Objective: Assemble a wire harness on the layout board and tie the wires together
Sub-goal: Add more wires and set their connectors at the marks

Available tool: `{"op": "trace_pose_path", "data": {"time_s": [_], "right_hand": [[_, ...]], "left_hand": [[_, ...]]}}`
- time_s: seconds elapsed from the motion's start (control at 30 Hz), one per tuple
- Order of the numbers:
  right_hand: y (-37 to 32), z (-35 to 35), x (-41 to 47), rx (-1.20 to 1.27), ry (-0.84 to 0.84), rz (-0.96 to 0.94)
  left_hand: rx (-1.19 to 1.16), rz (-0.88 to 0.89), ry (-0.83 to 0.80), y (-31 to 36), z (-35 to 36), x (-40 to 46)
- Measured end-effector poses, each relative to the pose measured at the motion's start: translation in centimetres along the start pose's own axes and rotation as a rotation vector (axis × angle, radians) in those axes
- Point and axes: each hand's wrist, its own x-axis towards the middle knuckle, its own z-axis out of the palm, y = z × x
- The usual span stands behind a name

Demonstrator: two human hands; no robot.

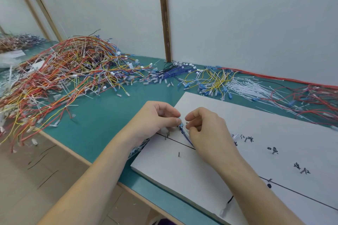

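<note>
A white layout board [228, 115] lies on the green table, with black route lines, handwritten labels and several small metal pins [179, 154]. My left hand [155, 118] pinches the blue connector end of a thin blue wire bundle [184, 133] at the board's near-left corner. My right hand [206, 129] is just to the right, fingers curled and pinching the same bundle, which runs under the hand along a black line. A black wire with a clear terminal [225, 208] lies on the board's near edge.
A large heap of red, orange and yellow wires [60, 73] covers the table's left. Blue wires [170, 75], yellow wires [210, 80], white cable ties [252, 87] and red wires [311, 97] lie along the wall behind the board. The table edge [76, 155] runs diagonally at left.
</note>
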Motion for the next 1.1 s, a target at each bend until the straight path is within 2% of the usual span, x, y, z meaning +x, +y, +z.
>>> {"op": "trace_pose_path", "data": {"time_s": [0.3, 0.77, 1.0, 1.1], "right_hand": [[-0.5, 0.2, 0.0, 0.01, -0.03, 0.018], [-0.7, 0.4, -0.2, 0.061, 0.037, 0.036], [-0.6, 0.6, -0.2, 0.05, 0.049, 0.02], [-0.5, 0.6, -0.1, 0.051, 0.042, 0.011]], "left_hand": [[0.087, 0.02, -0.058, 0.2, -0.1, 0.5], [0.429, 0.104, -0.228, 1.4, -0.7, 1.4], [0.579, 0.238, -0.209, 1.2, -1.1, 1.3], [0.714, 0.319, -0.231, 1.4, -1.3, 1.2]]}}
